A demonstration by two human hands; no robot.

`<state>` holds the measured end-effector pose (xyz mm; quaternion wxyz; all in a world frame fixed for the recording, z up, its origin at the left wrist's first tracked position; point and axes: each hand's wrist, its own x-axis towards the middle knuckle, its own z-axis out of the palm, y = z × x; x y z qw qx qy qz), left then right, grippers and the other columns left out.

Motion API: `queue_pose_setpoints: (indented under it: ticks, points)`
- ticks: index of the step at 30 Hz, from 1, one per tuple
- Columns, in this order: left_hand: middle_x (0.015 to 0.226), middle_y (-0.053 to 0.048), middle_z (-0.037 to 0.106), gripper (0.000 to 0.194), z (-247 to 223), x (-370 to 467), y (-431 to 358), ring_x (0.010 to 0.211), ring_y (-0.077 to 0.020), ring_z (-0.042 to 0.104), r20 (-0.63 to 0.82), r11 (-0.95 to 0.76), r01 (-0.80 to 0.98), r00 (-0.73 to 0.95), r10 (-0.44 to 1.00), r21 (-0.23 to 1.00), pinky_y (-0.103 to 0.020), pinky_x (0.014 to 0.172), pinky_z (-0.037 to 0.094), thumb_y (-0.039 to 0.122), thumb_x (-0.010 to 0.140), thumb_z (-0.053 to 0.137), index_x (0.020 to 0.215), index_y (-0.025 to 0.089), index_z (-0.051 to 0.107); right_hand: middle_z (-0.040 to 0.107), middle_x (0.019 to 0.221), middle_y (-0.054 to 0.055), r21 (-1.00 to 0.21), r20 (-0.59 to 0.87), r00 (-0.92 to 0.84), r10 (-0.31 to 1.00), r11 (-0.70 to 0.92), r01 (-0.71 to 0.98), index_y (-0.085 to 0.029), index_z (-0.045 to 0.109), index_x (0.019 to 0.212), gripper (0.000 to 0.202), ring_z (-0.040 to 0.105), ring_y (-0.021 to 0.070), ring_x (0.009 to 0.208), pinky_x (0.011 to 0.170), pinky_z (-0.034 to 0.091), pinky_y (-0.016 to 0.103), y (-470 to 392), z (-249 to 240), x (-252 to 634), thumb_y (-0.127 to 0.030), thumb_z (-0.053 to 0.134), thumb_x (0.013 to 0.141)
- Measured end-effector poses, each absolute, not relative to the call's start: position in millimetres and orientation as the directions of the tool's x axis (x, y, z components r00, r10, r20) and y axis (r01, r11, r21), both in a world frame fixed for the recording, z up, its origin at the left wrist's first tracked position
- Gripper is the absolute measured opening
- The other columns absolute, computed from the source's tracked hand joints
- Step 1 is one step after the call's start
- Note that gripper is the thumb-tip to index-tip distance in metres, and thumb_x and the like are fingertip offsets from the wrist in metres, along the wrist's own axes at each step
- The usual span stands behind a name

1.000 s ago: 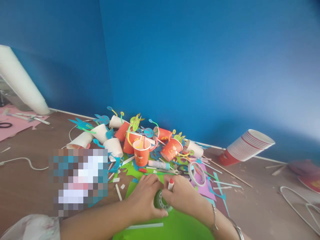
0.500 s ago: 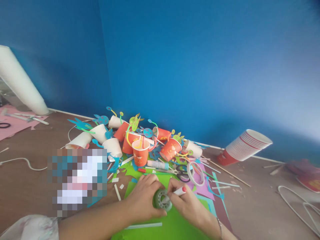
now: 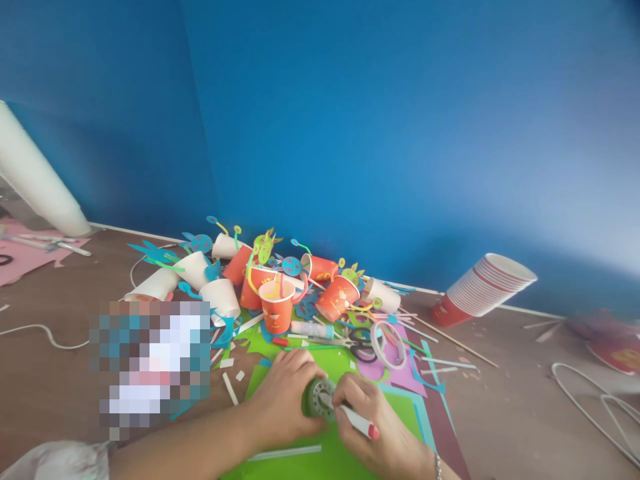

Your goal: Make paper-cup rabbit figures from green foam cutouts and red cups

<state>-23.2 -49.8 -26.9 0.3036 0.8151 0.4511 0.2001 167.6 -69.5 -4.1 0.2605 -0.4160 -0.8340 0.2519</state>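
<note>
Two grips: left hand (image 3: 283,400), roll (image 3: 315,392); right hand (image 3: 369,400), slanted marker (image 3: 357,421), red end (image 3: 373,432) lower right

Bottom centre, the green paper (image 3: 285,467) is bright, the marker (image 3: 357,421) white with a red end, the roll (image 3: 312,395) grey-green — as far as blur allows. Mid-frame, an orange-red cup (image 3: 277,315) bears pale print; the wall (image 3: 350,133) up top is blue.

Soft light washes the blue wall (image 3: 350,133), palest at right and deepening toward upper left, with shadow beside the stacked cups (image 3: 490,287). Wide-angle distortion tilts the stack outward; pixelation masks a patch at lower left. Detail on the green roll (image 3: 313,393) is soft, and red material (image 3: 613,350) blurs at far right.
</note>
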Motion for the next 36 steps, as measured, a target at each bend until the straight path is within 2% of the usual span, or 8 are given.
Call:
queue_pose_setpoints:
  ticks: [2, 4, 7, 10, 13, 15, 24, 36]
  points:
    - [0.098, -0.001, 0.054, 0.043, -25, -23, -51, 0.094, -0.0228, 0.051, 0.048, -0.4, 0.614, 0.507, 0.86, 0.68, -0.037, 0.084, 0.038, 0.031, 0.059, 0.077, 0.098, 0.024, 0.059, 0.053, 0.066, -0.001, -0.719, 0.181, -0.451, 0.874, 0.43, 0.545, -0.022, 0.048, 0.074, 0.007, 0.047, 0.0145, 0.057, 0.053, 0.036, 0.026, -67, -5, 171, -0.015, 0.046, 0.076]
    - [0.099, -0.001, 0.054, 0.043, -23, -23, -51, 0.094, -0.0232, 0.051, 0.041, -0.387, 0.612, 0.501, 0.864, 0.69, -0.038, 0.085, 0.037, 0.03, 0.059, 0.077, 0.097, 0.024, 0.059, 0.05, 0.06, -0.002, -0.842, 0.099, -0.314, 0.944, 0.248, 0.479, -0.022, 0.047, 0.071, 0.01, 0.045, 0.0141, 0.054, 0.051, 0.035, 0.026, -63, -7, 177, -0.021, 0.044, 0.081]
    - [0.1, -0.001, 0.055, 0.045, -19, -23, -52, 0.096, -0.0236, 0.05, 0.031, -0.374, 0.602, 0.501, 0.865, 0.705, -0.039, 0.088, 0.037, 0.028, 0.058, 0.079, 0.097, 0.023, 0.059, 0.051, 0.058, -0.002, -0.967, -0.026, -0.118, 0.993, 0.005, 0.255, -0.021, 0.049, 0.076, 0.018, 0.05, 0.016, 0.058, 0.057, 0.041, 0.029, -54, -13, 186, -0.032, 0.041, 0.088]
    - [0.1, -0.002, 0.056, 0.045, -18, -23, -51, 0.096, -0.0242, 0.051, 0.022, -0.37, 0.6, 0.506, 0.862, 0.71, -0.038, 0.088, 0.039, 0.026, 0.057, 0.08, 0.097, 0.023, 0.058, 0.059, 0.073, 0.002, -0.994, -0.11, -0.051, 0.993, -0.108, 0.026, -0.021, 0.051, 0.091, 0.023, 0.06, 0.0211, 0.075, 0.068, 0.049, 0.035, -51, -21, 191, -0.041, 0.04, 0.091]
    - [0.102, -0.003, 0.057, 0.044, -17, -19, -52, 0.097, -0.025, 0.051, 0.02, -0.365, 0.604, 0.5, 0.866, 0.709, -0.038, 0.087, 0.041, 0.026, 0.059, 0.08, 0.096, 0.022, 0.058, 0.059, 0.085, 0.003, -0.988, -0.144, -0.028, 0.989, -0.146, -0.055, -0.023, 0.053, 0.096, 0.025, 0.06, 0.0232, 0.09, 0.081, 0.051, 0.039, -52, -25, 189, -0.046, 0.044, 0.09]
    - [0.102, -0.004, 0.058, 0.043, -15, -15, -52, 0.097, -0.0253, 0.052, 0.024, -0.375, 0.604, 0.508, 0.861, 0.703, -0.038, 0.087, 0.042, 0.027, 0.06, 0.079, 0.097, 0.022, 0.057, 0.059, 0.085, 0.002, -0.987, -0.153, -0.029, 0.988, -0.155, -0.053, -0.023, 0.055, 0.094, 0.024, 0.059, 0.0226, 0.09, 0.085, 0.05, 0.039, -54, -24, 186, -0.046, 0.048, 0.088]
    - [0.099, -0.004, 0.061, 0.042, -15, 2, -48, 0.093, -0.0261, 0.056, 0.004, -0.45, 0.654, 0.564, 0.826, 0.608, -0.038, 0.082, 0.044, 0.035, 0.063, 0.079, 0.096, 0.021, 0.058, 0.06, 0.083, 0.001, -0.985, -0.173, -0.027, 0.985, -0.173, -0.019, -0.023, 0.057, 0.09, 0.019, 0.058, 0.0211, 0.082, 0.081, 0.048, 0.036, -57, -13, 181, -0.04, 0.05, 0.085]
    - [0.102, -0.004, 0.06, 0.044, -18, 1, -51, 0.097, -0.0256, 0.054, 0.025, -0.461, 0.601, 0.591, 0.806, 0.653, -0.039, 0.085, 0.043, 0.028, 0.067, 0.075, 0.108, 0.023, 0.059, 0.061, 0.082, 0.0, -0.991, -0.137, -0.045, 0.99, -0.137, 0.005, -0.022, 0.057, 0.093, 0.018, 0.059, 0.0202, 0.083, 0.075, 0.047, 0.031, -58, -16, 182, -0.038, 0.05, 0.087]
